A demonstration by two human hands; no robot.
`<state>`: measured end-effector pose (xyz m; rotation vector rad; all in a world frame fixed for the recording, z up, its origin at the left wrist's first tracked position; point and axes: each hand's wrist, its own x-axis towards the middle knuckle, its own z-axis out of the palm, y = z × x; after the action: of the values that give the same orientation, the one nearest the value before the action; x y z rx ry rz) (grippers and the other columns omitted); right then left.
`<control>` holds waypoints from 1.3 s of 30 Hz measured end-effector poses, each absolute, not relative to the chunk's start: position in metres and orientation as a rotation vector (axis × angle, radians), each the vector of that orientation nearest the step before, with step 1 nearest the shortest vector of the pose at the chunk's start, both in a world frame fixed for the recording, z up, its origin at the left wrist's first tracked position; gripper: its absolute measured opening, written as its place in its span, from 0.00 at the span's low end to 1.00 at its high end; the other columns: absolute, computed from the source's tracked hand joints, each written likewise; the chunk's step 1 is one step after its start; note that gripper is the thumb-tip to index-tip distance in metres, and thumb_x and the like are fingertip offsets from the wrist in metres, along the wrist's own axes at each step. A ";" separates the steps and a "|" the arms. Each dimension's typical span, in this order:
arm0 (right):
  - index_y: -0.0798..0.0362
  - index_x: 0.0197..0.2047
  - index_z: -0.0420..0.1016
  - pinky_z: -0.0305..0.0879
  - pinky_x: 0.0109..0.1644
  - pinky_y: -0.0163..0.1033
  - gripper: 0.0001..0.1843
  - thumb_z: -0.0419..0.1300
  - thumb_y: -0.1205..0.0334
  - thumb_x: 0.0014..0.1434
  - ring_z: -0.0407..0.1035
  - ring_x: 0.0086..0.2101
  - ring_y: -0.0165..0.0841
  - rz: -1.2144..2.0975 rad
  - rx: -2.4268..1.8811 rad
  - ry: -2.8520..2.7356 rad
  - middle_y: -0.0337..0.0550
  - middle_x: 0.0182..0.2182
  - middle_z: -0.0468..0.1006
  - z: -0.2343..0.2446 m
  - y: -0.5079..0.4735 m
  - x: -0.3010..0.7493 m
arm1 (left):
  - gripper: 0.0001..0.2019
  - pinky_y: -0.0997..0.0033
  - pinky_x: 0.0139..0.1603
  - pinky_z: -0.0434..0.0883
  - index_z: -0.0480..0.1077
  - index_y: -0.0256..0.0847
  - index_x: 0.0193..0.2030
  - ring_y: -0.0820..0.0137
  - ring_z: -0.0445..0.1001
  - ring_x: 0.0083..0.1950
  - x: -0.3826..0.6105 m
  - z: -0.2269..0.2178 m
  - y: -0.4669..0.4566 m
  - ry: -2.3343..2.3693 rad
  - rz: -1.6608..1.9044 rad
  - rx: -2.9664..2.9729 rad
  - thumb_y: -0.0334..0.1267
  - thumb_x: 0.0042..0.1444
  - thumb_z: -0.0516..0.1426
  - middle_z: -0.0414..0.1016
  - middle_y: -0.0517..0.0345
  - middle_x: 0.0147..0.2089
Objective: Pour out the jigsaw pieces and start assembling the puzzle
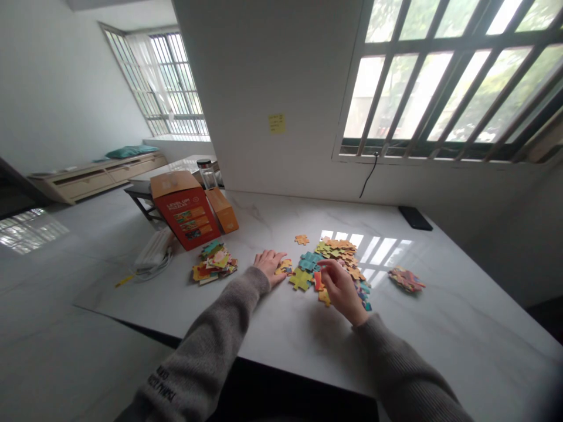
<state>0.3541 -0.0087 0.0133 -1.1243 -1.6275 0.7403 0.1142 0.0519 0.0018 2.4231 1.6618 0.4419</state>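
Observation:
On the white marbled table lies my left hand (268, 266), its fingers stretched and apart. Its thumb and index finger frame a few yellow-orange puzzle pieces (284, 267), touching their edge. My right hand (338, 287) is curled over a spread of puzzle pieces, its fingertips closed at a red-orange puzzle piece (318, 282); the thumb is partly hidden. Just left of it sit a teal piece (309, 261) and a lime-green piece (301, 279). Behind the right hand, a heap of green and orange pieces (338, 248) spreads out, partly covered by the hand.
A mixed puzzle pile (214, 264) lies left, a smaller pile (407, 279) right. A single orange piece (301, 240) lies farther back. The red puzzle box (187, 217), a white power strip (153, 249) and a black phone (415, 218) are near the edges.

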 end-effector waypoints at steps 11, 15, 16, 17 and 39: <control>0.49 0.44 0.74 0.53 0.28 0.36 0.12 0.55 0.54 0.62 0.57 0.23 0.30 0.775 -1.105 -1.604 0.34 0.21 0.63 0.017 -0.010 0.350 | 0.12 0.70 0.31 0.67 0.67 0.40 0.39 0.70 0.69 0.26 0.110 0.002 0.058 1.405 0.926 1.880 0.43 0.52 0.61 0.69 0.62 0.25; 0.49 0.47 0.73 0.57 0.29 0.36 0.14 0.55 0.52 0.62 0.60 0.24 0.31 0.833 -1.080 -1.572 0.36 0.25 0.66 0.019 -0.010 0.344 | 0.21 0.75 0.17 0.60 0.64 0.39 0.39 0.74 0.62 0.14 0.134 0.008 0.048 1.054 0.989 1.528 0.56 0.53 0.60 0.66 0.66 0.17; 0.48 0.49 0.72 0.58 0.28 0.36 0.15 0.57 0.51 0.62 0.61 0.24 0.31 0.876 -1.062 -1.547 0.37 0.27 0.68 0.019 -0.010 0.343 | 0.23 0.76 0.16 0.60 0.64 0.38 0.39 0.74 0.64 0.14 0.143 0.008 0.044 0.971 0.994 1.467 0.58 0.52 0.60 0.68 0.64 0.18; 0.48 0.51 0.71 0.59 0.28 0.36 0.18 0.58 0.50 0.61 0.61 0.24 0.31 0.921 -1.043 -1.524 0.37 0.29 0.69 0.019 -0.009 0.342 | 0.24 0.76 0.16 0.61 0.64 0.37 0.39 0.74 0.66 0.15 0.151 0.008 0.041 0.906 0.990 1.418 0.59 0.51 0.60 0.71 0.61 0.21; 0.51 0.53 0.73 0.70 0.32 0.37 0.24 0.62 0.48 0.57 0.70 0.27 0.29 1.078 -1.030 -1.199 0.37 0.31 0.71 0.016 0.002 0.361 | 0.23 0.72 0.20 0.71 0.70 0.33 0.34 0.76 0.69 0.19 0.164 -0.012 0.049 0.867 1.104 1.039 0.54 0.44 0.66 0.72 0.59 0.28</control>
<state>0.3606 0.0018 0.0165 -1.0305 -1.1988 1.0783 0.1641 0.0491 -0.0116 1.0393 0.8673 1.1040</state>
